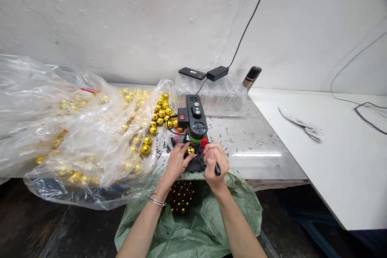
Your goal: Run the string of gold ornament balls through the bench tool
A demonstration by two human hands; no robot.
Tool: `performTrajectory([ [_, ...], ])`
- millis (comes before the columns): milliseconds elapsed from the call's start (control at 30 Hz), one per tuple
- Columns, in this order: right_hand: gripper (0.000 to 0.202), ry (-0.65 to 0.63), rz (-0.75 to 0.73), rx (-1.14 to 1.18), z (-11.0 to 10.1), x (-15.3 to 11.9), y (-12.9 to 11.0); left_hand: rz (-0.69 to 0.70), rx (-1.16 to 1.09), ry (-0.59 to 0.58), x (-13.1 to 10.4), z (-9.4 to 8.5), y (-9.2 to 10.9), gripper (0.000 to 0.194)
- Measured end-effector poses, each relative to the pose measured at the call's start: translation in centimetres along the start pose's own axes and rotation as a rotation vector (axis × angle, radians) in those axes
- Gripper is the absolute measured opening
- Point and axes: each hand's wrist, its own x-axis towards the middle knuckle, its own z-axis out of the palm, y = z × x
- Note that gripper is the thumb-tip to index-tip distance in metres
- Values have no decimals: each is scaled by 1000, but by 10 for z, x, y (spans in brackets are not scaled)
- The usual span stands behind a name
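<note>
A small black bench press [198, 113] with round vents and a red switch stands at the table's front edge. Beneath its green-ringed head sits a shiny gold ball [190, 150] on the black base. My left hand [175, 162] has its thumb and fingers closed about the ball from the left. On the other side, my right hand [216, 164] is wrapped round the press's lever handle [217, 169], whose black end sticks out below the fist. Small red pieces [204, 143] lie behind my right hand, and black bits are scattered around the base.
Clear plastic bags [90, 137] of gold balls cover the left side. An open green sack [242, 205] with gold balls inside hangs below the press. Behind are a clear plastic tray stack [211, 96], a power adapter [218, 73] and a bottle [252, 78]. Pale gloves [302, 125] lie right.
</note>
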Motion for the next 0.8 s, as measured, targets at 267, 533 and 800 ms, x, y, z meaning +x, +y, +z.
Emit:
performTrajectory([
  [267,29,5,-13,6,1,-4,3,4,-57,159,-12,18,-2,32],
  [533,28,23,-17,-4,4,-18,13,12,-31,170,-12,18,-1,32],
  [800,31,84,-134,24,15,-40,41,15,-38,176,-12,19,-3,30],
])
